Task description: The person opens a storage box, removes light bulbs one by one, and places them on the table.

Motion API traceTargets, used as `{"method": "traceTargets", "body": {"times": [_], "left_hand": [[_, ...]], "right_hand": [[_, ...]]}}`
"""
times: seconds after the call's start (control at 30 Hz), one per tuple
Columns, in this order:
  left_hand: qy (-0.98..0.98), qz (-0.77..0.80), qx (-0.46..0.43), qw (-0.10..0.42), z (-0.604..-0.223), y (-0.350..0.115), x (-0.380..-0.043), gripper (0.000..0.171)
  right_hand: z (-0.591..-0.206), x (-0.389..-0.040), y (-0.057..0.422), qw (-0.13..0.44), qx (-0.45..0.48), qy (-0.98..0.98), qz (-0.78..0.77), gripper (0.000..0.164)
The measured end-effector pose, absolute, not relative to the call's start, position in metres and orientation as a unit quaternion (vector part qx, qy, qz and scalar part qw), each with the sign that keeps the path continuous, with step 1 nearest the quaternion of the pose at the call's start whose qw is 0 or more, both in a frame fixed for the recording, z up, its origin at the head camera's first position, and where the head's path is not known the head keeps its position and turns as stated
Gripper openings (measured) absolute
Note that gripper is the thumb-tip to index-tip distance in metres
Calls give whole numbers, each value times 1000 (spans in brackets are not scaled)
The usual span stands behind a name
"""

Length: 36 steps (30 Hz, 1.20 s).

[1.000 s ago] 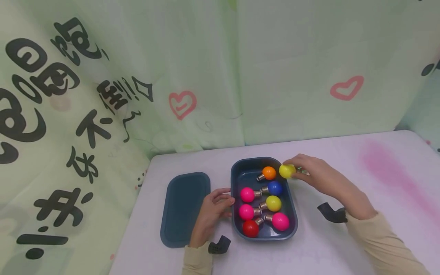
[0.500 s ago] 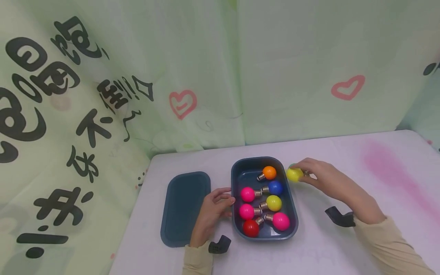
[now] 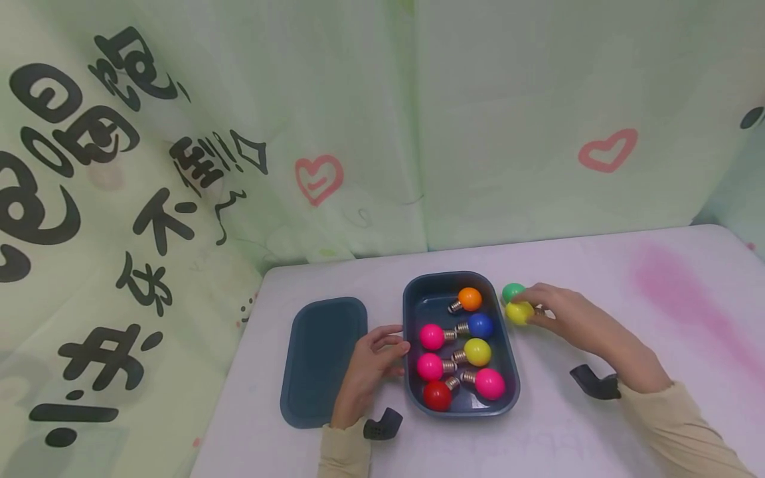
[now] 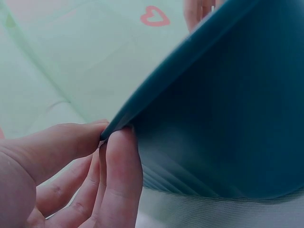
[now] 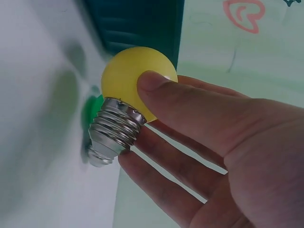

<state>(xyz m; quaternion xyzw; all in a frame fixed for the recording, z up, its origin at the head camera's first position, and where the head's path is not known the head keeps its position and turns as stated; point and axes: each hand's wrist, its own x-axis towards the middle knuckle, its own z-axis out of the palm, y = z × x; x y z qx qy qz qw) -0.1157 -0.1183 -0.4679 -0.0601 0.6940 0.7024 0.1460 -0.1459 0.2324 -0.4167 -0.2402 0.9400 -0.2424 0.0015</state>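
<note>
A yellow light bulb (image 5: pixel 128 76) with a silver screw base is pinched in my right hand (image 3: pixel 564 312), just right of the box. Beside it on the table lies a green light bulb (image 3: pixel 512 291), partly hidden behind the yellow one. The dark blue box (image 3: pixel 512 378) holds an orange bulb (image 3: pixel 469 299), a blue bulb (image 3: pixel 480 325), another yellow bulb (image 3: pixel 477 352), a red bulb (image 3: pixel 437 396) and several pink bulbs (image 3: pixel 490 384). At the box's left side, my left hand (image 3: pixel 372 365) pinches its rim (image 4: pixel 142 90) between thumb and fingers.
A flat dark blue lid (image 3: pixel 323 358) lies on the table left of the box, partly behind the left forearm. The pale tablecloth (image 3: pixel 597 265) has a pink patch at right. A printed curtain (image 3: pixel 502 133) hangs behind the table's back edge.
My right hand has carried the yellow bulb from over the box's right rim rightward and down beside it. More of the green bulb now shows. My left hand stays at the rim.
</note>
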Motion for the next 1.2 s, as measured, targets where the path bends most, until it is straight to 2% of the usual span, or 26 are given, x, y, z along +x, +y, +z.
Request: {"method": "traceTargets", "body": {"times": [0.67,1.2], "left_hand": [[697,700,-63,141,-467,-117,-116,45],[695,702,-60,141,-470,-118,-116,43]], "right_hand": [[-432,-150,233,38,-208,947,-243,38],[-423,-153,233,30,-205,953,-223,42]]}}
